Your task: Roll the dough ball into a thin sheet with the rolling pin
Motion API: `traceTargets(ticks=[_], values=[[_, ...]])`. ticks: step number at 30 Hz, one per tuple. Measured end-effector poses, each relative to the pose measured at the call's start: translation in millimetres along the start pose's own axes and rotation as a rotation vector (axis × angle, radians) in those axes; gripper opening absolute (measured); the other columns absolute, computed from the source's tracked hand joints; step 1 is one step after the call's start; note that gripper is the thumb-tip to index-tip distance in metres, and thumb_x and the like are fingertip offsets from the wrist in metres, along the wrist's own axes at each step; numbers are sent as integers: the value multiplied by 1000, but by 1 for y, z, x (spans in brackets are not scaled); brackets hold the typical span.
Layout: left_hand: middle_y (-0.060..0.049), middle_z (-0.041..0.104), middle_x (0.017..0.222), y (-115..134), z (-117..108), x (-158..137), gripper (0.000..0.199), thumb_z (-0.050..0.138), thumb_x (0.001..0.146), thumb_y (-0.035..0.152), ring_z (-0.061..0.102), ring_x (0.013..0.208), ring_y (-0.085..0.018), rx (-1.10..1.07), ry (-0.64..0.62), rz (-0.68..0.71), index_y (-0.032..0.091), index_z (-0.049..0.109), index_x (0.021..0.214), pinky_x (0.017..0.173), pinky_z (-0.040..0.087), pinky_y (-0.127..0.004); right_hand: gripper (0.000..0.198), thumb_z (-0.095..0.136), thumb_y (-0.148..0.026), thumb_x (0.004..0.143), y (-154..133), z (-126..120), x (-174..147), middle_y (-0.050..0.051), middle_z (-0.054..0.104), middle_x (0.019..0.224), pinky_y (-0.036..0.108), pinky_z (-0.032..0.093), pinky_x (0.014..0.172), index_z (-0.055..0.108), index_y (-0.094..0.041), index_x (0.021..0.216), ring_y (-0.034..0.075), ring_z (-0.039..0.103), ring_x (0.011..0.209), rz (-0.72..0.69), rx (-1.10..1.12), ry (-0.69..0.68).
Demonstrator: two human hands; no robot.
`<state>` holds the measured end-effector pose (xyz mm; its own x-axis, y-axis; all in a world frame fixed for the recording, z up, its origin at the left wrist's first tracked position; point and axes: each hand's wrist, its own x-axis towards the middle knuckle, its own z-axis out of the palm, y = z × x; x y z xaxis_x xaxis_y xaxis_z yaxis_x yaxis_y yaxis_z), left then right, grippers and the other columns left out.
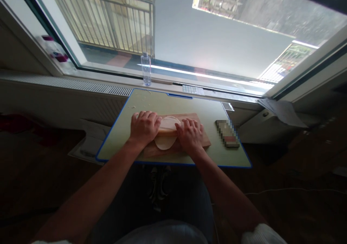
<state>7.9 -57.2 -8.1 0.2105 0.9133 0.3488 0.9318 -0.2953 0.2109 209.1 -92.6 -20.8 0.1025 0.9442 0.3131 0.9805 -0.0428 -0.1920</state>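
Observation:
A flat round of pale dough lies on a wooden cutting board. Across the dough runs a wooden rolling pin, its middle showing between my hands. My left hand is wrapped over the pin's left part, at the board's left side. Over the right part curls my right hand, thumb towards the dough. Both hands hide the ends of the pin. Dough shows on the far and near sides of the pin.
Under the board is a small pale table with a blue edge. A phone lies at its right. On the windowsill stand a clear bottle and, farther left, a bottle with a purple cap. Crumbs dot the table's far left.

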Motion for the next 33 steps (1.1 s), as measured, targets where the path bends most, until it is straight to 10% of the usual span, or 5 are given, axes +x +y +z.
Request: traceTargets(ticks=[11,33], values=[[-13,59,160,1,24,-6,53,37,107,49,48,147,-35,27,-69,-80,28,61,150,125,26,-63,55,39,-55,114,-8,8,-13,14,57,160,61,19,127,57,-23,154,34,41,152,-13,-34,-22],[-17,73,132,-5,21,51,50,38,105,52,60,128,-37,66,-226,-56,24,76,120,106,43,-55,51,40,-47,112,-3,21,27,12,60,158,58,24,125,64,-22,150,36,45,149,-47,-51,-3]])
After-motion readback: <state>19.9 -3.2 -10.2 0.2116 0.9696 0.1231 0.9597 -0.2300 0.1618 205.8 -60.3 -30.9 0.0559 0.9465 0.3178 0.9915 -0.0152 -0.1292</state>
